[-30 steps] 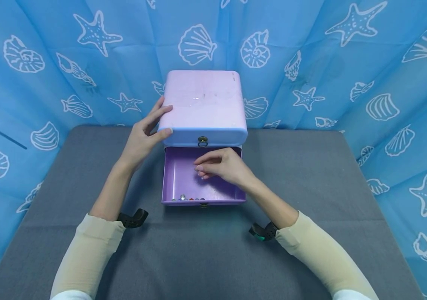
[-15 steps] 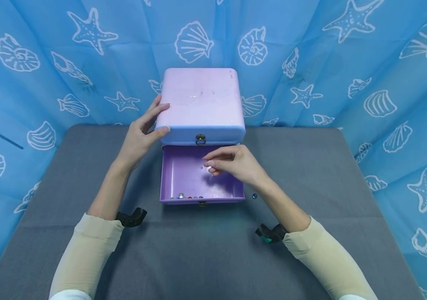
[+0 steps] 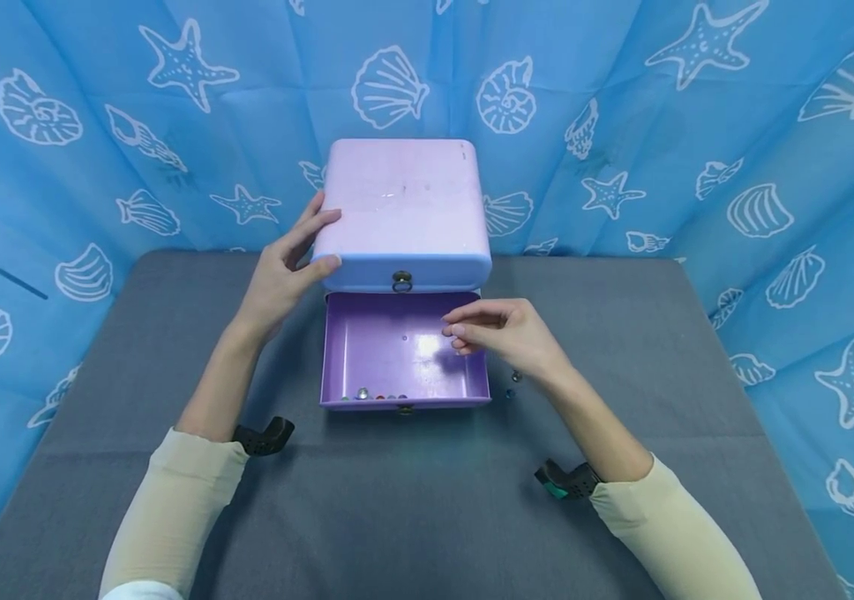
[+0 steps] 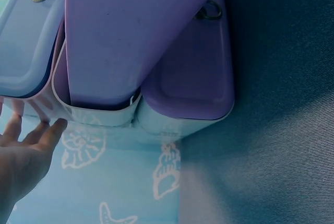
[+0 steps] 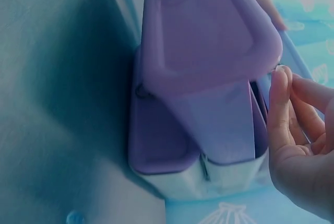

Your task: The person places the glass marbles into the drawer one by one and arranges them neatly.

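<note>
A small drawer chest (image 3: 404,196) with a pale pink top stands on the table. Its blue upper drawer (image 3: 367,273) is closed, and the purple drawer (image 3: 374,354) below is pulled out. Several tiny shiny beads (image 3: 362,392) lie along the inside of that drawer's front wall. My left hand (image 3: 284,267) rests against the chest's left side, thumb at the front corner, fingers fairly straight. Over the drawer's right edge, my right hand (image 3: 505,333) pinches a tiny bead (image 5: 279,68) between thumb and forefinger, mostly covered by the fingertips.
Two loose beads (image 3: 511,392) lie on the grey table (image 3: 427,500), just right of the open drawer. Another closed purple drawer (image 4: 193,72) sits at the chest's bottom. Behind hangs a blue shell-print curtain (image 3: 247,100).
My right hand has moved rightward from the drawer's middle to its right edge. Loose beads on the table have come into sight beside the right wrist. The left hand keeps its place.
</note>
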### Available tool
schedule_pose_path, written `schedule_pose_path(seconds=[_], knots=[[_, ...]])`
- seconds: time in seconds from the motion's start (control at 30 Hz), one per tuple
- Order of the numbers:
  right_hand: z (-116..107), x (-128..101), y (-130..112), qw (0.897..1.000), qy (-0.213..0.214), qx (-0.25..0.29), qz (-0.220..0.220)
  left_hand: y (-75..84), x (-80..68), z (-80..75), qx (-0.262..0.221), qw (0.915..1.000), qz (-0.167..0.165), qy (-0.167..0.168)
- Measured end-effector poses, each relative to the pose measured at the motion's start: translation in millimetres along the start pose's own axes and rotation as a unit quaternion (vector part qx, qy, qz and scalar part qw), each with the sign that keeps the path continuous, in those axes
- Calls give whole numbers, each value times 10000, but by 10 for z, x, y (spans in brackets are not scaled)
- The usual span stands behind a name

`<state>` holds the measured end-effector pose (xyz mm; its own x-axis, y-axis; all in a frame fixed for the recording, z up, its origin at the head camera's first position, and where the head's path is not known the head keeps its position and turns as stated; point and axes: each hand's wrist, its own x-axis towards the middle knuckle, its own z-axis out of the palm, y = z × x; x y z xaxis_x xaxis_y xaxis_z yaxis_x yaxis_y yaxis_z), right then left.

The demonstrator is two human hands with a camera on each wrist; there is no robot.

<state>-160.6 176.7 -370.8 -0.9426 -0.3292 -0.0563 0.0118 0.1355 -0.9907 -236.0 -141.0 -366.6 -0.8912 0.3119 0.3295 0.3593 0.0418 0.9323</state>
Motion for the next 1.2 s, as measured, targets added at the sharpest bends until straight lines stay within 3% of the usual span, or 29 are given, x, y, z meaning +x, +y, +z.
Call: schedule_pose_path(seconds=[0.6,1.2], knots=[[-479,-290,338,9962,656,-551,128,-11,-5,-4,58,10000,41,-22],[-778,-298,852,9934,812,-737,342,-3,-3,9,57,10000,30,-10]])
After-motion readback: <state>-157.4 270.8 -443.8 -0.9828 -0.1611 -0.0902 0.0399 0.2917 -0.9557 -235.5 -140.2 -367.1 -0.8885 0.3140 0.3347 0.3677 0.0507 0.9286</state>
